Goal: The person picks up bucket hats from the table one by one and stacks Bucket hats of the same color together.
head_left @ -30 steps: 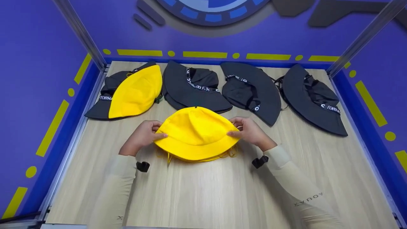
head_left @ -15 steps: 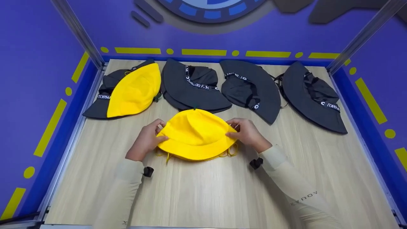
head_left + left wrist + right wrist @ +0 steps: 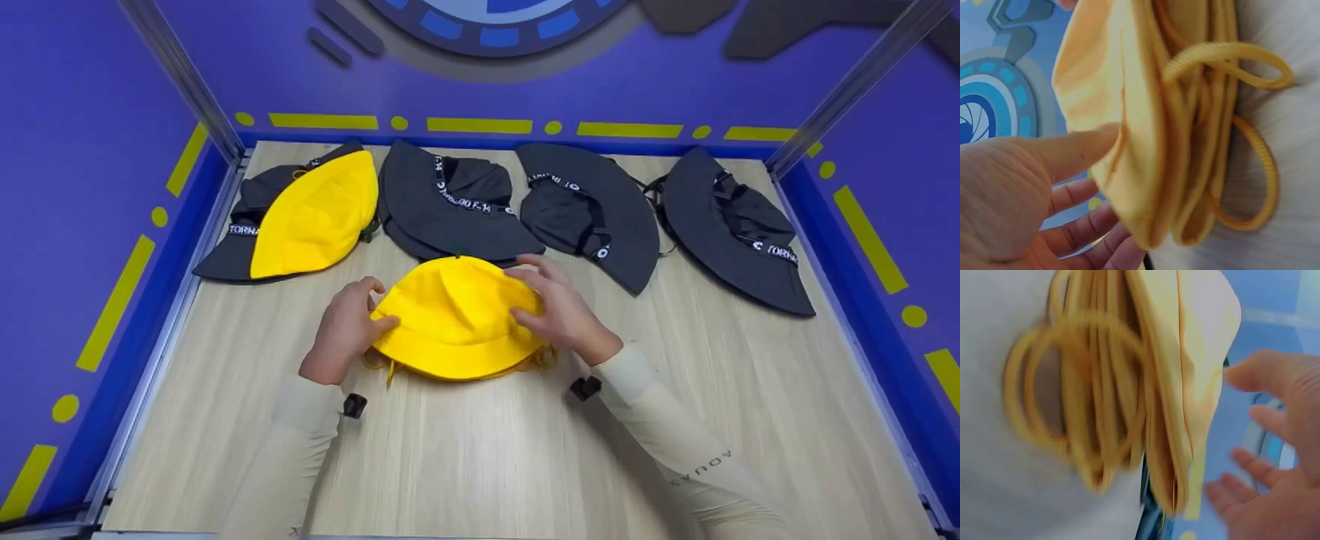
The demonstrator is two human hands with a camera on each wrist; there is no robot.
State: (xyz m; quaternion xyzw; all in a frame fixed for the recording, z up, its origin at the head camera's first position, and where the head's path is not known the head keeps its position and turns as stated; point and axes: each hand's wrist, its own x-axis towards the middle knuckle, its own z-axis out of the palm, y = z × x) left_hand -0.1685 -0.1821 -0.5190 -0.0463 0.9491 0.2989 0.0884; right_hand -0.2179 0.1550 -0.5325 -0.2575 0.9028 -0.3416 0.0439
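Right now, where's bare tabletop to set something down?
Bare table lies between the left sleeve and right sleeve, nearer than the front yellow hat; another patch, right of the right sleeve, nearer than the rightmost black hat. Crowded: the back row of hats, and that yellow hat's sides, taken by the left hand and right hand.

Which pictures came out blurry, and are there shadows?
Head view: fairly sharp, soft shadow beside the beige right sleeve; left wrist view: yellow bucket hat a little soft; right wrist view: blurriest, with the right hand and yellow cord loops smeared.
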